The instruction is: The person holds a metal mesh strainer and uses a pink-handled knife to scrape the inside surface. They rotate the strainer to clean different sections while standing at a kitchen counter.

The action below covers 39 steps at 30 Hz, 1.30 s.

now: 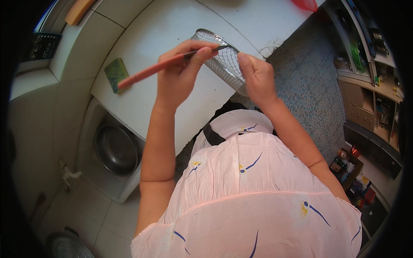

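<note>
My left hand is closed around a slim tool with a reddish handle and a dark pointed tip. The tip touches or lies very near the rim of a cylindrical wire mesh basket. That basket rests on its side, tilted, above the white countertop near its edge. With thumb and curled fingers, my right hand grips the basket's metal rim. Left of the tool's handle end, a green and yellow sponge lies on the countertop.
A sink holding a metal basin lies at the lower left, beside a tap. A red plastic container stands at the counter's far end. Shelves with household items line the right side, beyond the patterned floor.
</note>
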Tool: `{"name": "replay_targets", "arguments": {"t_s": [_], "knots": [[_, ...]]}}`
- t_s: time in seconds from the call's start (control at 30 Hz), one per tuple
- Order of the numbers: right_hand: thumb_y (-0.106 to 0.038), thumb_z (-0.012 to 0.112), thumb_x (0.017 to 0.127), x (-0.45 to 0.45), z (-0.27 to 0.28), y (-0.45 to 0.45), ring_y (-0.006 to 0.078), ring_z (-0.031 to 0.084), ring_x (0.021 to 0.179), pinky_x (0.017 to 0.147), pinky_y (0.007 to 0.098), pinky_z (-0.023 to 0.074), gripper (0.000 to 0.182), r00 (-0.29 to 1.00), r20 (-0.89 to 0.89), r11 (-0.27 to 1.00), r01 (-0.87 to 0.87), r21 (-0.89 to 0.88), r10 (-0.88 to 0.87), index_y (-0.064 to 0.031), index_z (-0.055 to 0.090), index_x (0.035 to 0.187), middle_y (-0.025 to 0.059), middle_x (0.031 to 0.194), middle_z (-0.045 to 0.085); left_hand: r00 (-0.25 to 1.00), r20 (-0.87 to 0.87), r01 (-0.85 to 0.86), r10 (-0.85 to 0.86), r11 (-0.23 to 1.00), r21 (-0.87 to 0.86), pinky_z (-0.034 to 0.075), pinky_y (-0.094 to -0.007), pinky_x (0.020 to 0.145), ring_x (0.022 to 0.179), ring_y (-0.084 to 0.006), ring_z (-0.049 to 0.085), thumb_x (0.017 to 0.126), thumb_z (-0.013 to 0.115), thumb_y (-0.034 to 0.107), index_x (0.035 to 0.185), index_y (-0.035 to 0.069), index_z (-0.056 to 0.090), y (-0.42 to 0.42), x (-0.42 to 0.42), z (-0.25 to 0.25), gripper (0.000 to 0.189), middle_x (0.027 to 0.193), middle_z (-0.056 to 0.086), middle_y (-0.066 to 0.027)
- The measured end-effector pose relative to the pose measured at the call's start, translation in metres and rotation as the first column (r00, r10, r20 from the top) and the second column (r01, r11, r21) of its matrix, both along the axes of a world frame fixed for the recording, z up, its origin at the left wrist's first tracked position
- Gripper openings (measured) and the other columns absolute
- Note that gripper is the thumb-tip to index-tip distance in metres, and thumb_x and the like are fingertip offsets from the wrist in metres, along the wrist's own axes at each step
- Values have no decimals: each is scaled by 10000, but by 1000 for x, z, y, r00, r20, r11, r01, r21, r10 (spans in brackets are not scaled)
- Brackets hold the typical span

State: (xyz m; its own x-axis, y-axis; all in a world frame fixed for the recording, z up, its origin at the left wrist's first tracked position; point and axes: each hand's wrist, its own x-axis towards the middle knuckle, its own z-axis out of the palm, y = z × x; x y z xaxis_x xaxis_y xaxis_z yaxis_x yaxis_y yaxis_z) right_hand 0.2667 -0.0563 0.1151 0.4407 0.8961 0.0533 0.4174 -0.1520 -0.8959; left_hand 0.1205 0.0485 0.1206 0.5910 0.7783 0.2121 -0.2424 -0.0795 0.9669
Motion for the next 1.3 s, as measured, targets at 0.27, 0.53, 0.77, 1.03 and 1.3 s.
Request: {"name": "replay_targets", "arguments": {"t_s": [0.27, 0.53, 0.77, 1.03, 1.3], "knots": [[-283, 471, 936, 1, -1, -1, 164, 276, 504, 453, 304, 316, 416, 1000, -20, 1000, 3, 17, -2, 25, 456, 657, 93, 535, 299, 1000, 5, -28, 29, 996, -90, 496, -229, 742, 797, -141, 626, 877, 577, 131, 930, -49, 611, 7, -8, 2, 190, 851, 649, -85], [-298, 470, 937, 0, 1, -1, 142, 282, 510, 455, 291, 312, 430, 999, -36, 999, 9, 33, -8, 23, 453, 652, 74, 537, 306, 986, 26, -162, 163, 985, -53, 490, -212, 686, 767, -129, 625, 858, 600, 88, 917, -46, 616, -20, 6, 10, 148, 820, 645, -79], [-293, 474, 934, 0, 2, -3, 160, 307, 496, 459, 304, 331, 415, 1000, -8, 1000, 9, 15, -9, 23, 480, 663, 97, 533, 340, 956, -157, -206, 247, 949, 240, 469, -229, 578, 655, -128, 616, 811, 635, 65, 867, 8, 646, -28, 5, 11, 80, 750, 644, -65], [-284, 473, 929, -11, 6, 2, 223, 324, 479, 461, 334, 342, 400, 1000, 30, 1000, 0, -8, 1, 20, 496, 669, 142, 536, 384, 830, -160, -279, 534, 647, 710, 492, -255, 593, 667, -212, 635, 773, 648, 13, 872, 24, 644, -48, 13, 17, 99, 786, 654, -113], [-271, 456, 933, -14, 6, 6, 237, 319, 478, 460, 342, 333, 399, 1000, 1, 1000, 6, 2, -6, 19, 470, 659, 143, 534, 364, 869, -152, -353, 470, 807, 473, 501, -249, 676, 753, -168, 637, 827, 605, 24, 891, -10, 627, -50, 13, 10, 76, 837, 653, -112]]}}
